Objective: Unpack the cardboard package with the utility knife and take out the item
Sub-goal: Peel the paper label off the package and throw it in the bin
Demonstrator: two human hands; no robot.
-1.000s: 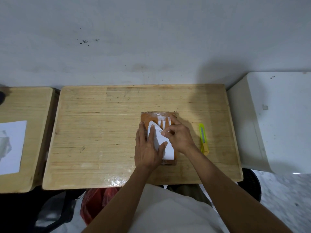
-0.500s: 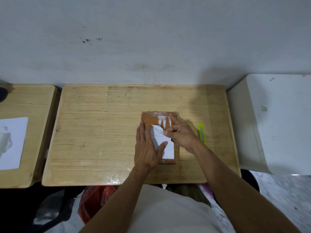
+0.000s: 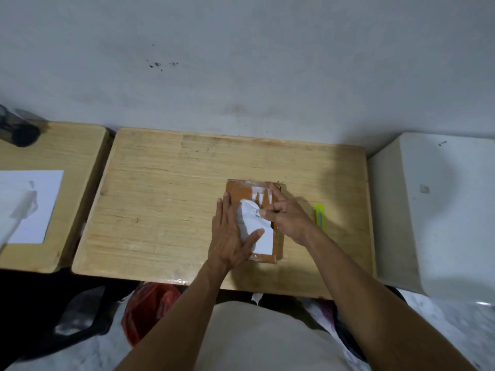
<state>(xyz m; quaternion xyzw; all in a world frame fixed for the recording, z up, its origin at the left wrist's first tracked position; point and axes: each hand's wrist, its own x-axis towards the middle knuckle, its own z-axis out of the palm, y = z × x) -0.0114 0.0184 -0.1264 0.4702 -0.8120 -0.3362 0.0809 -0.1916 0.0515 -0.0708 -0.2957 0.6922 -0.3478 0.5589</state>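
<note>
A flat brown cardboard package (image 3: 239, 190) lies on the wooden desk (image 3: 166, 199), right of centre. A white paper label (image 3: 255, 226) on its top is partly peeled and curled up, with torn white strips left near the far edge. My left hand (image 3: 231, 234) lies flat on the package's left side, fingers spread, thumb on the label. My right hand (image 3: 288, 214) pinches the label's curled edge between thumb and fingers. A yellow-green utility knife (image 3: 319, 214) lies on the desk just right of my right hand, partly hidden by it.
A second wooden desk (image 3: 67, 162) stands to the left with a white printed sheet (image 3: 26, 207) and a dark object (image 3: 18, 129) at its far corner. A white cabinet (image 3: 439, 210) borders the right. A grey wall runs behind. A red bag (image 3: 150, 306) sits under the desk.
My right hand has pulled the label's loose edge further back toward me, so it curls more. My left hand stays pressed on the package. The knife has not moved.
</note>
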